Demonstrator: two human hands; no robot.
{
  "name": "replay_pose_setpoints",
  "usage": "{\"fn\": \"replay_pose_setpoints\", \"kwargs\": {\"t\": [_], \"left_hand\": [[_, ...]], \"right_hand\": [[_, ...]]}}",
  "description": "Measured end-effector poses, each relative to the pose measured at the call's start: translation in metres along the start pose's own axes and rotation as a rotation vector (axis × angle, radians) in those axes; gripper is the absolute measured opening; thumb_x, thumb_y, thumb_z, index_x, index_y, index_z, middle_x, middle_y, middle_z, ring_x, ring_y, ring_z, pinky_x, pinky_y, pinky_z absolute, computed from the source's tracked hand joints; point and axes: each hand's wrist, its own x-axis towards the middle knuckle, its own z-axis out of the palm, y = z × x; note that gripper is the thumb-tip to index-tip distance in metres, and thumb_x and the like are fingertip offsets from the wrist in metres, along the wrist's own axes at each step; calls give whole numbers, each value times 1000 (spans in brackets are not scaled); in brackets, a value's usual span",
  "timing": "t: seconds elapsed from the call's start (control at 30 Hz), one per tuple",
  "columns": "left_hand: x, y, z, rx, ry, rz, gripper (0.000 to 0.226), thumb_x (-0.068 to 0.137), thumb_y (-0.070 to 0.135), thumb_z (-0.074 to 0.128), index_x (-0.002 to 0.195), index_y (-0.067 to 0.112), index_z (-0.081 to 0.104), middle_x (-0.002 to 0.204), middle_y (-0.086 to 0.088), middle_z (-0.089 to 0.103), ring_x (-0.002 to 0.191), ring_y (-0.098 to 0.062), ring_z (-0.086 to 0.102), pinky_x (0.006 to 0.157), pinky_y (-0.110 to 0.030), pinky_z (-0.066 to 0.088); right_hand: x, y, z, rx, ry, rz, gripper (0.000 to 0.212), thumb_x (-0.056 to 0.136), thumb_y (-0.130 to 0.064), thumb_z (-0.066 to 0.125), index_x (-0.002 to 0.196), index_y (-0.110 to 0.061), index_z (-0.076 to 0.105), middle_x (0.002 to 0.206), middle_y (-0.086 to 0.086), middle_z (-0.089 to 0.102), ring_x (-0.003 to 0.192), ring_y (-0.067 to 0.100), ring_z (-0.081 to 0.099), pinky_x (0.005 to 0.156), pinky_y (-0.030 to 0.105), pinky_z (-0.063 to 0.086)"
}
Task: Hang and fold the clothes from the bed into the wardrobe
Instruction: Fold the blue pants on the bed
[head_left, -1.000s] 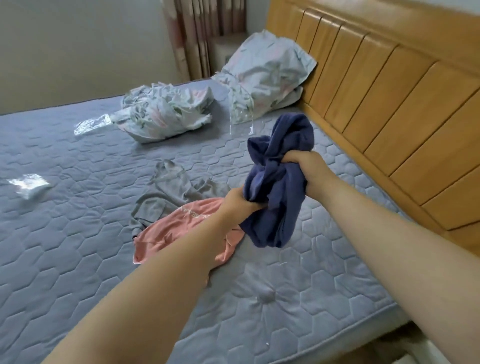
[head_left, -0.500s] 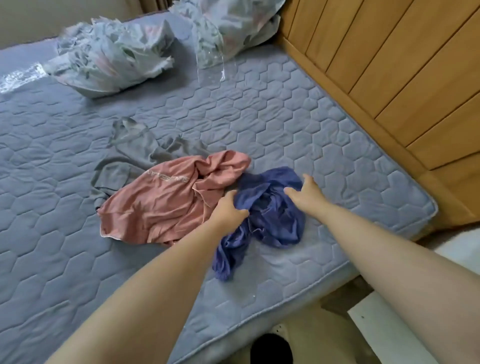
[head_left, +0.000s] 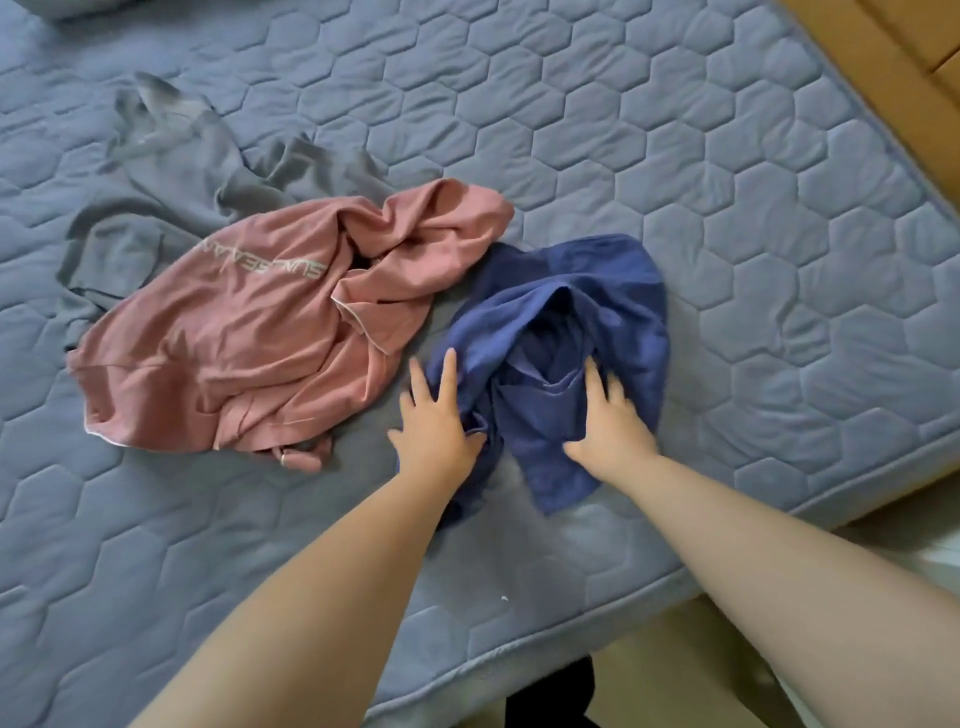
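Left grip (head_left: 435, 422), right grip (head_left: 609, 432) flat on blue garment (head_left: 602, 291)

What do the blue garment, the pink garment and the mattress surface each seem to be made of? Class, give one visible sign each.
The blue garment: soft matte cloth, possibly cotton; it slumps in thick loose folds.
The pink garment: thin smooth knit, perhaps jersey; fine creases, printed lettering.
The mattress surface: padded quilted textile, matte; stitched hexagons puff between seams.
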Motion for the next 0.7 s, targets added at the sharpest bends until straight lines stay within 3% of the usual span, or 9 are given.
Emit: {"fn": "replay_pose_setpoints", "kwargs": {"t": [0.1,0.2,0.3,0.37,0.43,0.5,0.57,0.7], "left_hand": [[4,-9,15,-75,-8,-17,97,87,27,63,151,34,-8,143,-11,27,120,-36,41,81,-44,44],[0,-2,18,64,-12,110,82,89,13,52,152,30,3,128,-8,36,98,-32,52,65,-36,37],[-10,4,17,259,-59,324,70,85,14,54,148,25,25,125,-7,37,105,-31,47,68,-37,38],[-17,4,18,371,-132,489,69,83,20,56,147,24,29,130,-7,37,111,-31,43,81,-39,42],[-21,4,16,421,-134,532,75,84,23,55,150,26,20,138,-6,34,117,-31,42,89,-39,40],[-25,3,14,315,-40,385,78,84,22,55,151,26,15,144,-6,31,120,-33,42,91,-41,40],[-27,-3,10,21,7,95,73,84,22,57,148,21,22,139,-10,39,118,-36,46,89,-42,43],[-27,-21,-5,-595,-195,-387,45,71,25,62,109,4,53,102,-15,59,92,-30,57,73,-31,40]], "right_hand": [[9,0,13,-163,47,-21,77,92,-18,53,152,-32,6,138,13,32,112,37,53,84,40,47],[7,3,6,-315,88,-98,40,93,-5,39,131,-15,47,118,14,51,102,37,59,71,38,42],[-1,17,-13,-428,163,-172,22,94,-9,43,110,-6,57,114,13,49,99,33,58,65,37,34],[-1,38,-29,-324,238,9,26,98,-15,36,112,-4,55,117,17,50,103,37,56,70,40,38],[-2,66,-46,-164,322,283,31,99,-16,32,116,-1,53,121,21,51,108,40,53,84,45,41],[-10,85,-55,-196,369,357,27,95,-11,41,116,-2,55,123,20,48,113,39,47,91,45,38],[-22,87,-52,-309,347,228,34,87,-10,54,120,-6,52,129,16,43,118,36,41,95,43,36],[-43,66,-17,-185,360,-23,58,71,-3,63,127,-2,51,135,22,44,120,42,43,100,49,34]]}}
